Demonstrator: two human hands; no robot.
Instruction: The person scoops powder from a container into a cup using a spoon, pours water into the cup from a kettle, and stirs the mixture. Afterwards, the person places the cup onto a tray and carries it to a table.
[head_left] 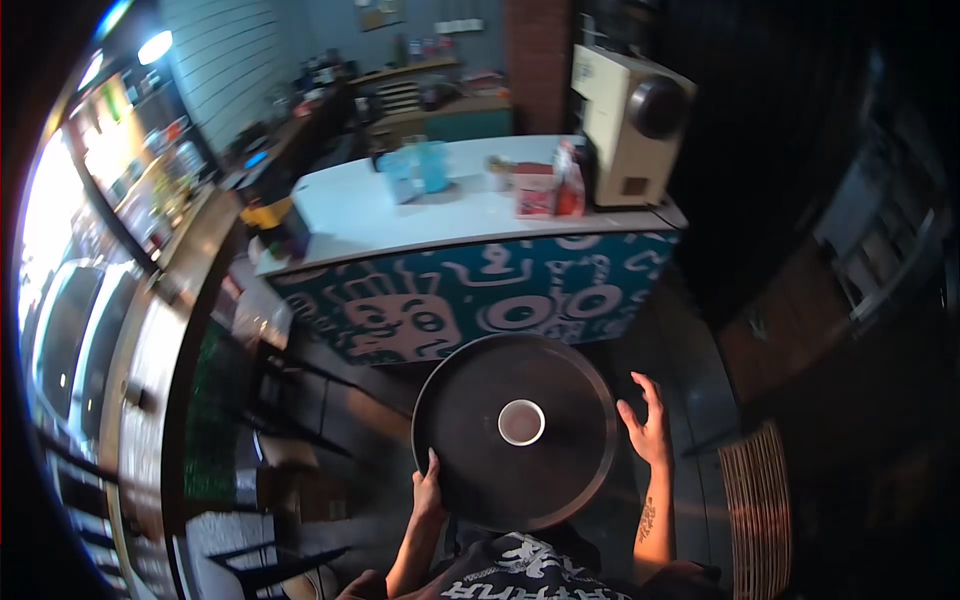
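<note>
A round dark serving tray [470, 480] is held out in front of my body. On it, close to the middle, stands a small white cup [521, 423]; what is inside I cannot make out. My left hand [428, 490] grips the tray's lower left rim, thumb on top and the other fingers hidden beneath. Off the right rim, my right hand [648, 420] is raised beside the tray with its fingers apart, holding nothing.
Ahead is a white-topped counter [340, 215] with a patterned teal front. It bears blue containers [432, 167], a red-and-white box [534, 190] and a cream machine [640, 125]. A long wooden bar [165, 350] with stools runs along the left. A slatted wicker piece [757, 510] stands at right.
</note>
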